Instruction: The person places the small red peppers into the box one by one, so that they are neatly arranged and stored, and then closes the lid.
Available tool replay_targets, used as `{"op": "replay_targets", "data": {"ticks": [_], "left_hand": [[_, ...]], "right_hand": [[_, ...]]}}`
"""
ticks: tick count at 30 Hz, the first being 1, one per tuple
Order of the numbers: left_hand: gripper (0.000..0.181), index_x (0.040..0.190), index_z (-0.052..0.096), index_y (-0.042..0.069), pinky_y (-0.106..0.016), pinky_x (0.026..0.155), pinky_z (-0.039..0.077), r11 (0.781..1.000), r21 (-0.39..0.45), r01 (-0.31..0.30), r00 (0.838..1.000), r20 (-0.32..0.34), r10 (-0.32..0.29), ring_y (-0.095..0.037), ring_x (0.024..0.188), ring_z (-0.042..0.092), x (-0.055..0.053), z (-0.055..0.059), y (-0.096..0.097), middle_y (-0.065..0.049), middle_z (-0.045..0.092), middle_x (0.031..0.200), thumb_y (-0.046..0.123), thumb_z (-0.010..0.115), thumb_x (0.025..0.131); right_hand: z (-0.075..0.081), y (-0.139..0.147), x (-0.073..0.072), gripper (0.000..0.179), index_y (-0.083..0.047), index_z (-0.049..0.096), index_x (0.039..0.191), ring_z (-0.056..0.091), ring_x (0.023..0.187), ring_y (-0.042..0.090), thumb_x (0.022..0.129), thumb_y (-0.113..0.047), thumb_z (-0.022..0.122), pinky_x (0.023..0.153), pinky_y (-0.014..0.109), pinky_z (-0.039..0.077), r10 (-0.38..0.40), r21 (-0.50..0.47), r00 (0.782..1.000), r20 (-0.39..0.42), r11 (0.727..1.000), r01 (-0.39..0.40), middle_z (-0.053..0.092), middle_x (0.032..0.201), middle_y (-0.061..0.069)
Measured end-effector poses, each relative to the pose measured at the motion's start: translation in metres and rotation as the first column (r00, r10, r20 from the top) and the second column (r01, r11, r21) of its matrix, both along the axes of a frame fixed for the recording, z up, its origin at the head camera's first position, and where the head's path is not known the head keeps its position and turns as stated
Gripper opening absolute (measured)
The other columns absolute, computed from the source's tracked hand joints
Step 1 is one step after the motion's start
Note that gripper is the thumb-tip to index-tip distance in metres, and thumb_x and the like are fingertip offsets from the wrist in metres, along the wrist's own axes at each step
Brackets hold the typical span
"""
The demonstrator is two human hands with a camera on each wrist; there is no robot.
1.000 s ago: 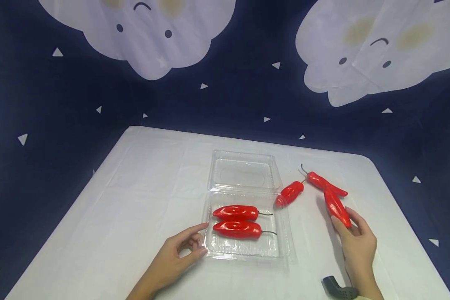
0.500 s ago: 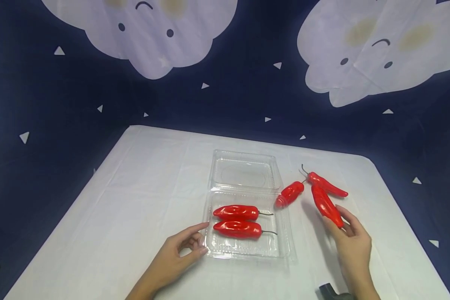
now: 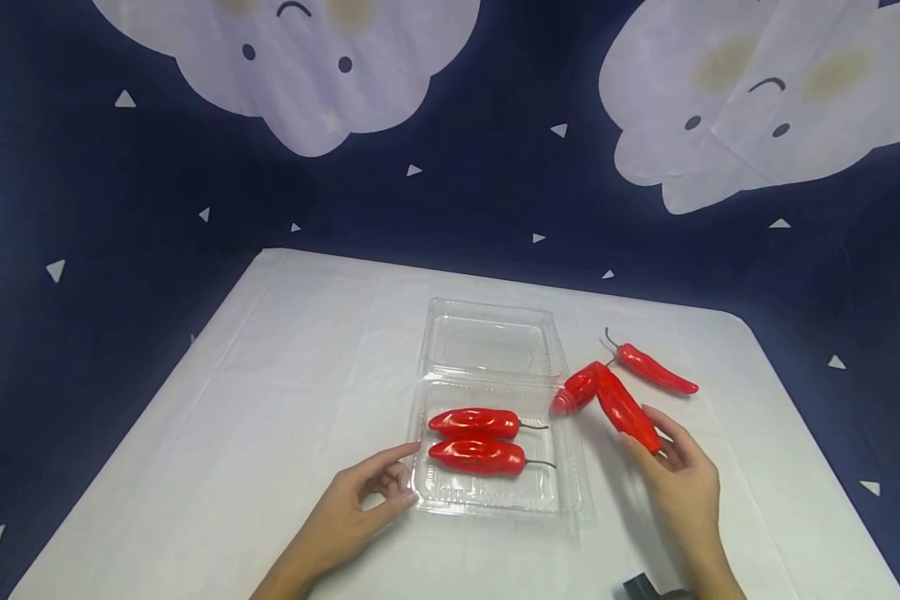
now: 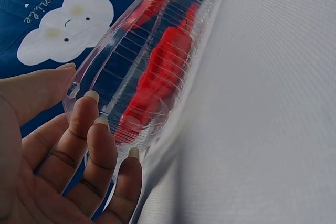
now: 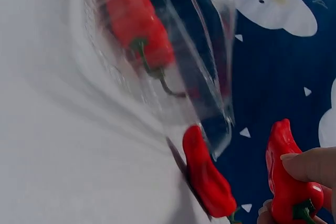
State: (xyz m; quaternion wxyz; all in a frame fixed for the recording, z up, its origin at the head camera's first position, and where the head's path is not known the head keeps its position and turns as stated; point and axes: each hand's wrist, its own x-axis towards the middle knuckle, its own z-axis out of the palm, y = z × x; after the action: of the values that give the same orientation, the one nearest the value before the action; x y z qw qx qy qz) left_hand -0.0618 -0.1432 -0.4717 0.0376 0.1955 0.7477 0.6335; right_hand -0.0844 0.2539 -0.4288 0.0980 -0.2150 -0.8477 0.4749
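Red pepper (image 3: 626, 410) held in right grip (image 3: 678, 479) | carried left, gap to box (image 3: 495, 493) narrowed; now just right of it, not inside | left grip (image 3: 352, 508) unmoved, pinching box's left edge | two peppers (image 3: 474, 424) inside, two loose peppers (image 3: 656, 369) outside, right.

- Hands: two, the left hand (image 3: 356, 512) and the right hand (image 3: 682, 479).
- Counter (image 3: 307, 358): one, under everything.
- Clear plastic container (image 3: 487, 496): one, in two hinged halves.
- Red peppers: five in all — two in the container's near half, the farther pepper (image 3: 474, 423) and the nearer pepper (image 3: 477, 457); one held pepper (image 3: 624, 407) in the right hand; two lying on the counter, the middle pepper (image 3: 579, 387) at the container's right edge and the far-right pepper (image 3: 656, 370).
- Dark object (image 3: 645, 588): one, at the near edge beside the right wrist — partly cut off.
- Large clouds: two on the far backdrop (image 3: 480, 208), a left cloud (image 3: 300, 79) and a right cloud (image 3: 742, 104).
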Motion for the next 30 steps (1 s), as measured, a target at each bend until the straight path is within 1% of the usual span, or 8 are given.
{"op": "replay_targets", "data": {"ticks": [4,7,10,15,20,22,24,30], "left_hand": [[0.052,0.142,0.059,0.009,-0.029,0.083,0.056,1.0,0.004,0.004,1.0,-0.006,-0.004,-0.013,0.082,0.062,-0.001,0.001,0.0,0.002,0.066,0.095,0.016,0.076,0.093],[0.052,0.142,0.059,0.009,-0.029,0.083,0.056,1.0,0.007,0.005,1.0,-0.005,-0.005,-0.013,0.081,0.062,-0.002,0.0,0.0,0.002,0.066,0.095,0.015,0.076,0.093],[0.052,0.142,0.059,0.009,-0.028,0.083,0.055,1.0,0.01,0.01,1.0,0.002,-0.01,-0.014,0.082,0.062,-0.002,0.0,0.0,0.001,0.066,0.095,0.015,0.076,0.093],[0.052,0.142,0.059,0.009,-0.028,0.083,0.055,1.0,0.009,0.009,1.0,0.002,-0.009,-0.014,0.081,0.063,-0.002,0.001,0.0,0.0,0.066,0.096,0.014,0.076,0.093],[0.051,0.142,0.059,0.01,-0.028,0.083,0.055,1.0,0.013,0.012,1.0,0.0,-0.012,-0.014,0.081,0.063,-0.001,0.001,0.0,-0.001,0.067,0.097,0.013,0.075,0.094],[0.051,0.142,0.059,0.01,-0.028,0.083,0.055,1.0,0.014,0.013,1.0,0.002,-0.013,-0.014,0.081,0.063,-0.001,0.001,0.0,-0.001,0.067,0.097,0.014,0.075,0.094],[0.051,0.142,0.059,0.01,-0.028,0.083,0.055,1.0,0.015,0.013,1.0,0.006,-0.013,-0.014,0.081,0.063,-0.001,0.001,0.0,-0.001,0.067,0.097,0.014,0.075,0.094],[0.052,0.142,0.06,0.011,-0.028,0.083,0.055,1.0,0.008,0.006,1.0,0.011,-0.006,-0.014,0.081,0.062,-0.001,-0.001,-0.001,0.001,0.067,0.096,0.015,0.076,0.093]], "right_hand": [[0.0,-0.011,0.0,0.06,-0.02,0.059,0.144,0.064,0.119,0.018,0.09,-0.031,0.08,0.086,0.011,0.049,0.077,0.003,0.994,-0.079,0.997,-0.077,0.058,0.143,0.004],[0.001,-0.022,0.001,0.055,-0.018,0.062,0.141,0.066,0.111,0.008,0.09,-0.026,0.08,0.086,0.011,0.049,0.145,-0.004,0.979,-0.14,0.989,-0.147,0.061,0.138,0.005],[0.003,-0.033,0.003,0.053,-0.017,0.063,0.138,0.065,0.107,0.001,0.09,-0.024,0.081,0.085,0.011,0.049,0.219,0.033,0.96,-0.175,0.976,-0.217,0.064,0.135,0.005],[0.006,-0.048,0.002,0.053,-0.017,0.065,0.136,0.064,0.111,0.005,0.086,-0.017,0.084,0.089,0.014,0.05,0.328,0.083,0.915,-0.235,0.945,-0.317,0.065,0.132,0.001],[0.007,-0.059,-0.001,0.053,-0.018,0.065,0.135,0.063,0.113,0.006,0.086,-0.017,0.084,0.09,0.016,0.05,0.375,0.066,0.891,-0.257,0.926,-0.371,0.065,0.132,-0.001],[0.007,-0.063,-0.002,0.052,-0.019,0.066,0.135,0.064,0.113,0.009,0.086,-0.016,0.084,0.09,0.018,0.051,0.412,0.063,0.874,-0.257,0.91,-0.411,0.064,0.133,-0.002],[0.006,-0.067,-0.002,0.052,-0.019,0.067,0.133,0.065,0.113,0.012,0.085,-0.015,0.085,0.09,0.021,0.053,0.462,0.069,0.851,-0.252,0.885,-0.46,0.065,0.131,-0.002],[0.006,-0.076,0.0,0.051,-0.027,0.069,0.128,0.065,0.115,0.015,0.081,-0.02,0.089,0.088,0.032,0.058,0.618,0.112,0.769,-0.165,0.786,-0.608,0.067,0.127,-0.008]]}}
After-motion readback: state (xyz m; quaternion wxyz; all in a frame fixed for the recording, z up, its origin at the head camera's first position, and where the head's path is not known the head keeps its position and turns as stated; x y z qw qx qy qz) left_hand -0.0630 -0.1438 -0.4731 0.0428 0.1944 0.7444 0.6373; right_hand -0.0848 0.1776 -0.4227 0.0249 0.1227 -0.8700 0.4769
